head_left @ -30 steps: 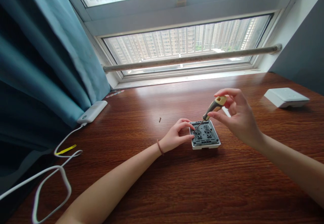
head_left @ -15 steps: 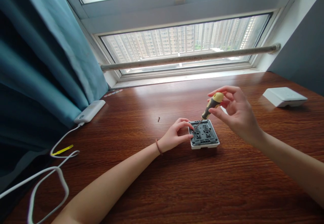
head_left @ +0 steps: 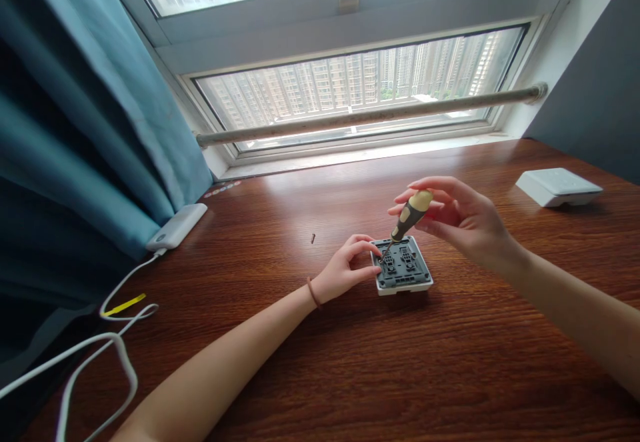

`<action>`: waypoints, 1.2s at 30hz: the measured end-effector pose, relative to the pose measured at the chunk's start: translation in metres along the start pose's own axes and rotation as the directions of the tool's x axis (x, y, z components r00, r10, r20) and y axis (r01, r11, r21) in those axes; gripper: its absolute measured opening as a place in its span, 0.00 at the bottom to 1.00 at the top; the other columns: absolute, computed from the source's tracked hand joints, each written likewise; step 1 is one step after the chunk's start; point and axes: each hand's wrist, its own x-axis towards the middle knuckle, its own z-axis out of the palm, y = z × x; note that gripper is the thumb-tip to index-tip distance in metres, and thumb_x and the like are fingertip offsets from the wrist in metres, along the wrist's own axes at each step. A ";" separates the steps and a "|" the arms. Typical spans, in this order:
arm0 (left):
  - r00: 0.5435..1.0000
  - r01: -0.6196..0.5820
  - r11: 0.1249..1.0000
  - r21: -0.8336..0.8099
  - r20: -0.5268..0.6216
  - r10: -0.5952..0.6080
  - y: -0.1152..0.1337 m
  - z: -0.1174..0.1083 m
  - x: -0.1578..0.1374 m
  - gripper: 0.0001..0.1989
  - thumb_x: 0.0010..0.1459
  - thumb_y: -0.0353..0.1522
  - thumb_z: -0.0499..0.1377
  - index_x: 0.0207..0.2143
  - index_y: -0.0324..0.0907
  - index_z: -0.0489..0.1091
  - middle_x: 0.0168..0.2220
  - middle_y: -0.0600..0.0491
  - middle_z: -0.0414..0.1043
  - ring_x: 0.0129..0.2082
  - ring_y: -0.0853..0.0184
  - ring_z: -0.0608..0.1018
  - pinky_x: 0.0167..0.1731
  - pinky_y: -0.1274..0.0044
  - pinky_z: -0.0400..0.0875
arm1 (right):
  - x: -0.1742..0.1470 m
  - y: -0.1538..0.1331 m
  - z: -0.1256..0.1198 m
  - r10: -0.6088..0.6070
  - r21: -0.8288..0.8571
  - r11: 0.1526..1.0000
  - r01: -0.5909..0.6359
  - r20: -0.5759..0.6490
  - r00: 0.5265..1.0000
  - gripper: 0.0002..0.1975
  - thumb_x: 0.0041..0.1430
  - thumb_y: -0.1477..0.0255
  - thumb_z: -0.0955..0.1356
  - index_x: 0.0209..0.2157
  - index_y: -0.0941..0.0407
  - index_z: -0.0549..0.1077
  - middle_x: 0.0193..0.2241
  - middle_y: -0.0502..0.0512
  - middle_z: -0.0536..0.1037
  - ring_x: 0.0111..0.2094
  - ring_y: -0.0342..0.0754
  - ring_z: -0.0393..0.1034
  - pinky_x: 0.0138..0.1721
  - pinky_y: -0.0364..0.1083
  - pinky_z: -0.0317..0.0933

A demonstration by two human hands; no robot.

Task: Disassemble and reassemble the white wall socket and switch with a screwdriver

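Note:
A wall switch lies on the table with its dark grey inner plate facing up, framed by a white base. At its left edge, my left hand grips it, with the fingertips close to the screwdriver's tip. My right hand holds a yellow and dark grey screwdriver by its handle, between thumb and fingers. The screwdriver leans to the right, and its shaft runs down to the plate's left side. Whether a screw sits under the tip is too small to tell. A small screw lies left of the switch.
A white boxy switch stands at the far right of the wooden table. On the left are a white power bank, a white cable with a yellow tie, and a blue curtain. Behind runs a window bar.
The screwdriver's handle has moved a little left and lower, and my right hand's fingers have shifted around it. My left hand stays on the switch. The whole view has shifted slightly.

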 end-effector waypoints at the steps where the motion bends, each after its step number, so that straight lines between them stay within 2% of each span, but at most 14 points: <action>1: 1.000 0.000 1.000 0.001 -0.002 0.000 0.000 0.000 0.000 0.11 0.53 0.35 0.60 0.39 0.42 0.69 0.47 0.48 0.61 0.50 0.63 0.66 0.54 0.72 0.57 | 0.000 0.000 -0.001 -0.013 0.018 1.000 0.012 0.029 0.999 0.19 0.56 0.81 0.65 0.47 0.50 0.64 0.44 0.53 0.72 0.46 0.51 0.70 0.45 0.54 0.69; 4: 1.000 -0.005 1.000 0.014 -0.031 0.006 0.000 0.000 0.000 0.11 0.52 0.35 0.61 0.38 0.41 0.70 0.46 0.48 0.61 0.49 0.63 0.66 0.54 0.71 0.57 | -0.001 0.001 -0.002 -0.050 0.039 0.998 0.047 0.079 0.996 0.19 0.56 0.82 0.65 0.47 0.50 0.65 0.43 0.53 0.72 0.46 0.52 0.70 0.46 0.54 0.69; 9: 0.999 -0.010 1.000 0.022 -0.045 0.011 0.000 0.001 0.000 0.10 0.51 0.36 0.62 0.36 0.41 0.71 0.44 0.48 0.60 0.48 0.63 0.66 0.52 0.72 0.59 | -0.002 0.001 0.001 -0.061 0.005 0.998 0.061 0.039 0.997 0.19 0.54 0.81 0.67 0.46 0.51 0.66 0.42 0.52 0.72 0.44 0.50 0.71 0.47 0.53 0.68; 13: 0.999 0.002 1.000 0.029 -0.040 -0.001 0.000 0.000 0.000 0.10 0.51 0.36 0.62 0.35 0.41 0.71 0.45 0.48 0.60 0.48 0.63 0.66 0.52 0.72 0.58 | -0.001 -0.001 0.004 -0.013 -0.040 0.999 0.011 -0.054 0.998 0.19 0.53 0.79 0.67 0.46 0.49 0.65 0.42 0.51 0.71 0.43 0.49 0.70 0.46 0.52 0.68; 15: 0.999 0.019 0.999 0.026 -0.039 -0.018 0.001 0.000 0.000 0.10 0.51 0.36 0.62 0.35 0.41 0.72 0.45 0.48 0.60 0.48 0.63 0.66 0.52 0.72 0.58 | 0.001 -0.001 0.002 0.011 -0.059 0.998 -0.022 -0.167 0.986 0.20 0.51 0.78 0.68 0.45 0.49 0.64 0.41 0.51 0.71 0.43 0.48 0.70 0.45 0.51 0.68; 17: 0.998 0.040 0.999 0.025 -0.040 -0.039 0.001 0.000 0.001 0.10 0.50 0.36 0.62 0.35 0.41 0.72 0.44 0.49 0.60 0.49 0.63 0.65 0.52 0.72 0.58 | 0.006 0.003 -0.003 0.042 -0.043 0.997 -0.059 -0.327 0.944 0.20 0.49 0.77 0.69 0.44 0.50 0.64 0.40 0.51 0.70 0.41 0.47 0.69 0.43 0.49 0.68; 18: 0.998 0.052 0.998 0.028 -0.042 -0.050 0.001 0.000 0.001 0.10 0.50 0.36 0.62 0.34 0.41 0.72 0.44 0.49 0.60 0.49 0.63 0.65 0.52 0.72 0.58 | 0.009 0.007 -0.007 0.086 -0.014 0.995 -0.101 -0.409 0.908 0.19 0.49 0.76 0.69 0.43 0.50 0.64 0.38 0.50 0.69 0.39 0.45 0.69 0.39 0.46 0.68; 20: 0.996 0.078 0.996 0.037 -0.052 -0.076 0.002 -0.001 0.002 0.09 0.49 0.35 0.63 0.34 0.41 0.73 0.44 0.49 0.59 0.50 0.62 0.64 0.53 0.71 0.56 | 0.013 0.020 -0.016 0.243 0.079 0.969 -0.236 -0.508 0.827 0.13 0.50 0.74 0.65 0.39 0.52 0.63 0.32 0.49 0.66 0.29 0.40 0.66 0.25 0.41 0.65; 21: 0.994 0.095 0.995 0.041 -0.058 -0.093 0.002 -0.001 0.002 0.09 0.49 0.35 0.64 0.33 0.41 0.73 0.44 0.49 0.59 0.49 0.62 0.64 0.53 0.71 0.56 | 0.015 0.028 -0.020 0.359 0.128 0.930 -0.343 -0.509 0.783 0.10 0.51 0.73 0.64 0.37 0.53 0.62 0.28 0.48 0.64 0.23 0.38 0.62 0.19 0.39 0.59; 23: 0.989 0.132 0.990 0.040 -0.070 -0.129 0.003 -0.001 0.003 0.09 0.48 0.35 0.64 0.33 0.42 0.73 0.43 0.50 0.59 0.48 0.63 0.65 0.53 0.70 0.56 | 0.015 0.046 -0.025 0.543 0.157 0.833 -0.530 -0.419 0.728 0.10 0.48 0.74 0.65 0.34 0.55 0.61 0.21 0.44 0.59 0.16 0.36 0.54 0.13 0.37 0.48; 26: 0.977 0.188 0.982 0.014 -0.101 -0.185 0.006 0.002 0.002 0.09 0.46 0.35 0.65 0.32 0.42 0.74 0.43 0.50 0.61 0.46 0.63 0.66 0.52 0.69 0.59 | 0.011 0.067 -0.023 0.686 0.097 0.716 -0.691 -0.282 0.671 0.17 0.40 0.75 0.72 0.33 0.57 0.63 0.17 0.43 0.60 0.15 0.35 0.53 0.13 0.37 0.46; 31: 0.931 0.291 0.942 -0.164 -0.178 -0.319 0.014 0.011 0.000 0.10 0.43 0.33 0.66 0.30 0.39 0.75 0.39 0.50 0.65 0.39 0.65 0.71 0.44 0.71 0.66 | 0.002 0.081 -0.016 0.708 -0.155 0.654 -0.740 -0.217 0.672 0.23 0.40 0.68 0.74 0.37 0.57 0.63 0.20 0.45 0.64 0.17 0.37 0.57 0.15 0.38 0.51; 33: 0.908 0.335 0.910 -0.246 -0.174 -0.381 0.019 0.013 0.000 0.10 0.41 0.32 0.66 0.29 0.37 0.74 0.34 0.50 0.67 0.34 0.67 0.72 0.39 0.72 0.67 | 0.001 0.082 -0.014 0.716 -0.185 0.639 -0.747 -0.212 0.665 0.22 0.41 0.67 0.73 0.38 0.57 0.64 0.21 0.46 0.65 0.18 0.37 0.58 0.16 0.38 0.52; 36: 0.886 0.382 0.887 -0.259 -0.170 -0.431 0.024 0.015 0.001 0.11 0.39 0.31 0.66 0.29 0.36 0.75 0.24 0.55 0.65 0.26 0.71 0.68 0.31 0.76 0.65 | 0.000 0.083 -0.013 0.722 -0.185 0.635 -0.750 -0.204 0.661 0.22 0.42 0.65 0.73 0.38 0.57 0.64 0.21 0.46 0.65 0.17 0.38 0.58 0.16 0.38 0.52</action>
